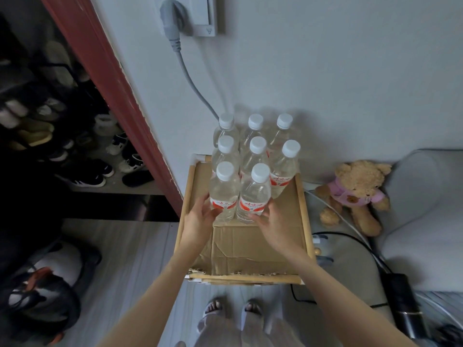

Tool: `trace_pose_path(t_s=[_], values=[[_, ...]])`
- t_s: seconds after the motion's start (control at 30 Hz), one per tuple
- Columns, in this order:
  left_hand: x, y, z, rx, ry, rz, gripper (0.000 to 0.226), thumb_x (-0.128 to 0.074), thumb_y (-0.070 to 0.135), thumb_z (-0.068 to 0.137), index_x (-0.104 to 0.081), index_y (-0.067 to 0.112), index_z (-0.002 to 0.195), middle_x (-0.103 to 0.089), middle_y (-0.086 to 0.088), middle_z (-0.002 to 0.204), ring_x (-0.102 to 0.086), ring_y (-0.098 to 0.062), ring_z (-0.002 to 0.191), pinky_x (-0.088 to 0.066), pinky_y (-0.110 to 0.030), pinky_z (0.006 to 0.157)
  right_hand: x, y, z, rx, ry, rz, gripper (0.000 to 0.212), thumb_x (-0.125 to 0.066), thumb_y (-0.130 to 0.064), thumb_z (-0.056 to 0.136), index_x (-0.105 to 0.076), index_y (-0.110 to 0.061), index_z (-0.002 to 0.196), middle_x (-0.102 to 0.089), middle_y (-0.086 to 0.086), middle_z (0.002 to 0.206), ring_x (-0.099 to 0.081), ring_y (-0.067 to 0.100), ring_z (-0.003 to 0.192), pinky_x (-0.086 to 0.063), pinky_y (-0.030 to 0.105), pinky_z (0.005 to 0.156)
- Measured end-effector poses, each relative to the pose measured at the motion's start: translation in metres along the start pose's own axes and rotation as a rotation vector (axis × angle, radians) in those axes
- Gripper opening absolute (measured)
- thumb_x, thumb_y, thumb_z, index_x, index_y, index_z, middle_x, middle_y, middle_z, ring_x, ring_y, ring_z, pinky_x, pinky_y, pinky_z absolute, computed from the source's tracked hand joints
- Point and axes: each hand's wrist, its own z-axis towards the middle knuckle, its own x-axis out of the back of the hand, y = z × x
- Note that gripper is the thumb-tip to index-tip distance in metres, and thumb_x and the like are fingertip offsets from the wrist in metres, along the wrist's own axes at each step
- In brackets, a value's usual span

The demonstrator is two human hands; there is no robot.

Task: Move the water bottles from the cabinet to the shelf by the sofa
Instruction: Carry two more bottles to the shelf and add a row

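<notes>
- Hands: left hand (pixel 200 216) and right hand (pixel 271 217) are cupped half-open against the two front bottles (pixel 240 194), neither fully gripped.
- Bottles, eight, are packed upright on the shelf (pixel 304 216); a nudge could topple the rows behind.

Pale wall (pixel 325 71) behind, grey plug (pixel 172 23) in its socket, red door frame (pixel 112 96), shoe rack (pixel 62 136) left, teddy bear (pixel 355 194) on grey sofa (pixel 426 221).

Eight water bottles (pixel 250 161) stand at the shelf's (pixel 302 214) back; teddy bear (pixel 355 194) right.
</notes>
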Motion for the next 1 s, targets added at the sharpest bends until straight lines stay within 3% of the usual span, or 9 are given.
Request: trace_pose_path(t_s=[0.1, 0.2, 0.33, 0.43, 0.5, 0.63, 0.77, 1.0], values=[[-0.005, 0.011, -0.005, -0.03, -0.007, -0.068, 0.025, -0.054, 0.017, 0.089, -0.052, 0.015, 0.115, -0.067, 0.01, 0.103, -0.059, 0.009, 0.076, -0.045, -0.006, 0.065, 0.0, 0.001, 0.002, -0.015, 0.036, -0.02, 0.053, -0.06, -0.028, 0.086, -0.035, -0.023, 0.132, -0.051, -0.002, 0.131, -0.049, 0.016, 0.121, -0.04, 0.036, 0.099], [-0.007, 0.012, -0.011, -0.02, -0.003, -0.105, 0.029, -0.052, 0.02, 0.091, -0.05, 0.016, 0.12, -0.065, 0.007, 0.112, -0.061, -0.004, 0.097, -0.041, 0.0, 0.067, 0.001, -0.002, 0.004, -0.004, 0.03, -0.043, 0.054, -0.06, -0.026, 0.086, -0.035, -0.021, 0.133, -0.052, -0.002, 0.13, -0.049, 0.015, 0.12, -0.038, 0.029, 0.095], [-0.01, 0.011, -0.011, -0.015, 0.025, -0.149, 0.029, -0.051, 0.019, 0.091, -0.05, 0.012, 0.119, -0.066, -0.001, 0.112, -0.06, -0.012, 0.104, -0.045, -0.011, 0.075, 0.004, -0.002, 0.004, -0.003, 0.025, -0.056, 0.052, -0.061, -0.024, 0.085, -0.037, -0.019, 0.132, -0.053, 0.0, 0.129, -0.05, 0.016, 0.12, -0.038, 0.028, 0.094], [-0.012, 0.007, -0.01, -0.007, 0.028, -0.163, 0.03, -0.051, 0.022, 0.091, -0.05, 0.015, 0.12, -0.066, 0.001, 0.112, -0.059, -0.008, 0.107, -0.047, -0.028, 0.09, 0.004, -0.002, 0.004, -0.002, 0.017, -0.05, 0.052, -0.062, -0.025, 0.084, -0.038, -0.02, 0.131, -0.053, -0.001, 0.129, -0.051, 0.015, 0.119, -0.039, 0.029, 0.094], [-0.012, 0.005, -0.01, -0.007, 0.03, -0.157, 0.03, -0.051, 0.022, 0.091, -0.05, 0.018, 0.12, -0.066, 0.004, 0.113, -0.058, -0.005, 0.108, -0.046, -0.032, 0.094, 0.005, -0.001, 0.005, -0.001, 0.024, -0.055, 0.053, -0.063, -0.025, 0.083, -0.039, -0.02, 0.13, -0.054, 0.0, 0.128, -0.051, 0.015, 0.118, -0.039, 0.029, 0.094], [-0.013, 0.003, -0.008, -0.015, 0.06, -0.107, 0.027, -0.051, 0.021, 0.091, -0.052, 0.021, 0.118, -0.067, 0.009, 0.108, -0.059, -0.003, 0.104, -0.046, -0.03, 0.09, 0.006, -0.003, 0.006, -0.012, 0.001, -0.053, 0.052, -0.062, -0.024, 0.084, -0.038, -0.019, 0.131, -0.053, -0.002, 0.127, -0.05, 0.014, 0.119, -0.037, 0.026, 0.093], [-0.017, 0.002, -0.009, -0.017, 0.101, -0.077, 0.026, -0.051, 0.024, 0.091, -0.051, 0.021, 0.118, -0.068, 0.008, 0.108, -0.059, -0.005, 0.101, -0.046, -0.028, 0.086, 0.005, -0.002, 0.009, -0.022, -0.012, -0.056, 0.053, -0.063, -0.025, 0.083, -0.038, -0.02, 0.13, -0.053, -0.001, 0.129, -0.05, 0.014, 0.12, -0.039, 0.032, 0.098], [-0.017, -0.003, -0.006, -0.076, 0.098, -0.033, 0.028, -0.052, 0.016, 0.09, -0.045, 0.013, 0.117, -0.064, 0.005, 0.116, -0.057, -0.014, 0.112, -0.048, -0.03, 0.084, 0.005, 0.001, 0.01, -0.047, -0.044, -0.031, 0.057, -0.064, -0.027, 0.083, -0.035, -0.022, 0.132, -0.05, -0.002, 0.133, -0.047, 0.015, 0.123, -0.039, 0.042, 0.104]])
